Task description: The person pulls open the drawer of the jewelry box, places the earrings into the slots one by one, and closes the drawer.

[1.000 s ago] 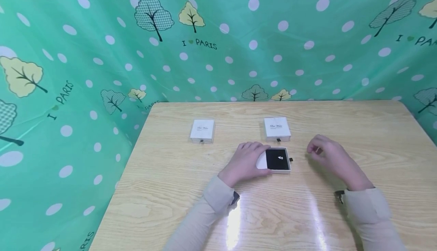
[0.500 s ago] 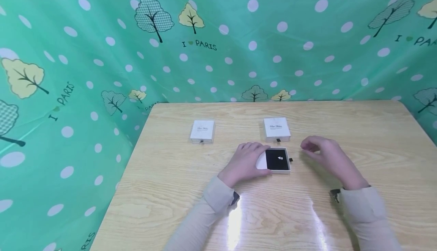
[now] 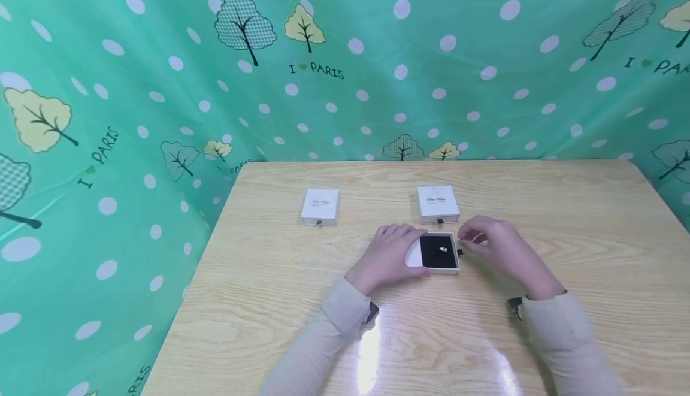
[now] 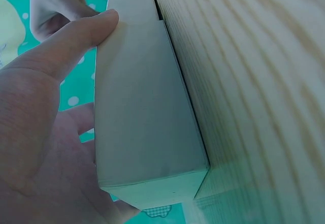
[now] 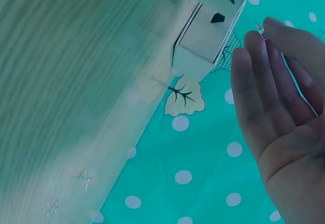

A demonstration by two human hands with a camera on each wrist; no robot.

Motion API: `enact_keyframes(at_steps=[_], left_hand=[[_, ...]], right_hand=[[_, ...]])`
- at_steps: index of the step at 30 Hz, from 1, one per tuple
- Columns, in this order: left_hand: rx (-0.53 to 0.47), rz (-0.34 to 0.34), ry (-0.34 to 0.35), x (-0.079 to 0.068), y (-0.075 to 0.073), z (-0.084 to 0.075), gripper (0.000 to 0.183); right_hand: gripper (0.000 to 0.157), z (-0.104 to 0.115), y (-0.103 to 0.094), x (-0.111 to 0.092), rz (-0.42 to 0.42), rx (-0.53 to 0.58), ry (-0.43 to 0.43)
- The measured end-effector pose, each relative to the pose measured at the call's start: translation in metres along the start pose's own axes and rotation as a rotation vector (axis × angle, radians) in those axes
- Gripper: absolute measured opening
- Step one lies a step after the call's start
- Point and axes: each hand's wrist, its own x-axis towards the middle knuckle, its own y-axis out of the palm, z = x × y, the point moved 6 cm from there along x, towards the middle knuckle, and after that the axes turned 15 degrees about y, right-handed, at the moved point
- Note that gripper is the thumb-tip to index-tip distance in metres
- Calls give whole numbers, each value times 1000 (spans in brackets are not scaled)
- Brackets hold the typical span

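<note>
My left hand (image 3: 389,253) grips a white jewelry box (image 3: 414,257) from its left side, thumb along the near side and fingers over the far side. Its drawer is pulled out to the right, showing a black pad (image 3: 435,258) with a small silvery earring (image 3: 443,249) on it. Just off the drawer's right end is my right hand (image 3: 498,249). Between its thumb and fingertips, in the right wrist view, it pinches a small, shiny earring (image 5: 260,30) with a thin pin. The box lies flat on the table in the left wrist view.
Two closed white boxes with black pull tabs stand farther back: one box (image 3: 320,206) at the left, another box (image 3: 438,203) right behind the open one. The wooden table (image 3: 259,288) ends at a green polka-dot cloth (image 3: 334,120).
My right hand has moved left to the open drawer's right end, its fingertips coming close to the pull tab. My left hand and the boxes have stayed in place.
</note>
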Motion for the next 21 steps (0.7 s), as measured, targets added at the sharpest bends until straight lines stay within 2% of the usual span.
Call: enact_keyframes(at_steps=[11,21], left_hand=[[20,0,9,0,0,0,81],[4,-2,18,0,1,1,81]], right_hand=[[15,16,9,2,-10,-24,-57],[12,31,27,10,62,-65,-23]])
